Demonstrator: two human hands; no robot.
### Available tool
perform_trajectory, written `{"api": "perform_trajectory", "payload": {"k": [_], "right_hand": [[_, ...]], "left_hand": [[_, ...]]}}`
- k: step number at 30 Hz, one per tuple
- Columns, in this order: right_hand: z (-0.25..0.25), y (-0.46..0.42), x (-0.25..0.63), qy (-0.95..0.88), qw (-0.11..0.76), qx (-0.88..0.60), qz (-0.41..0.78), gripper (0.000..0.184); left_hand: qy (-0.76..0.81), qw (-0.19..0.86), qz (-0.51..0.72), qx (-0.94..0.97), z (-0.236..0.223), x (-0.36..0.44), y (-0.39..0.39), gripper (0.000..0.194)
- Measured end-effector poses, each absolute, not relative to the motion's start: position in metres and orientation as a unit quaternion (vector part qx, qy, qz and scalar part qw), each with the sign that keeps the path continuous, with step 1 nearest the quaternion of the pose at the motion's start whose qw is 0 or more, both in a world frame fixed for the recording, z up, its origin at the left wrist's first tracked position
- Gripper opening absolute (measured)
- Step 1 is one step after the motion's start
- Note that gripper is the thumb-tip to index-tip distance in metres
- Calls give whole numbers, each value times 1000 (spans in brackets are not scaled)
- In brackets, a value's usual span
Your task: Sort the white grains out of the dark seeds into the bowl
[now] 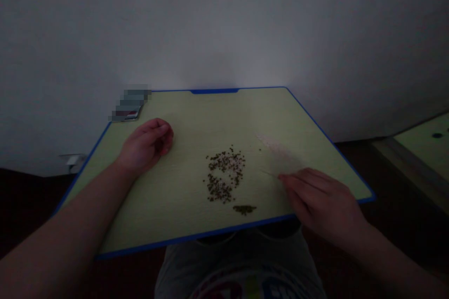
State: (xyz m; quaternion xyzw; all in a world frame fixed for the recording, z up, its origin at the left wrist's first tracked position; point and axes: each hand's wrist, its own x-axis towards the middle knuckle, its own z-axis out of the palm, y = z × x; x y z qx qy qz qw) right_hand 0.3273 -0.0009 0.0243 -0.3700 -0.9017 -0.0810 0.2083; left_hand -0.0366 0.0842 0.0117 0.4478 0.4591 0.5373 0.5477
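Note:
My right hand (321, 196), closed in a pinch, holds a thin pale toothpick (268, 173) pointing left over the table. Left of its tip lies a spread of small dark green beans (219, 189) mixed with pale grains that look like rice. A small heap of only green beans (244, 209) sits near the front edge. Beyond the toothpick, a streak of white grains (277, 147) runs toward my right hand, partly behind it. My left hand (147, 145) rests on the left of the table, fingers curled in, with nothing visible in them.
The light wooden tabletop (182, 205) has a blue rim and stands against a grey wall (210, 23). At its back left corner lies a flat, phone-like object (131, 105), blurred out. A white plug (73, 161) is at the wall on the left. My lap is below the front edge.

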Motion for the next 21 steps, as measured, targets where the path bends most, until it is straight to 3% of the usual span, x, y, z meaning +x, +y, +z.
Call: {"api": "perform_trajectory", "payload": {"k": [10,21], "right_hand": [[26,51,307,-836,138,-519,-114,25],[25,37,302,-818,156,-544,-104,19]], "left_hand": [[460,558,533,439,13,-37,84,12],[460,552,536,443,10,-38,85,10]]}}
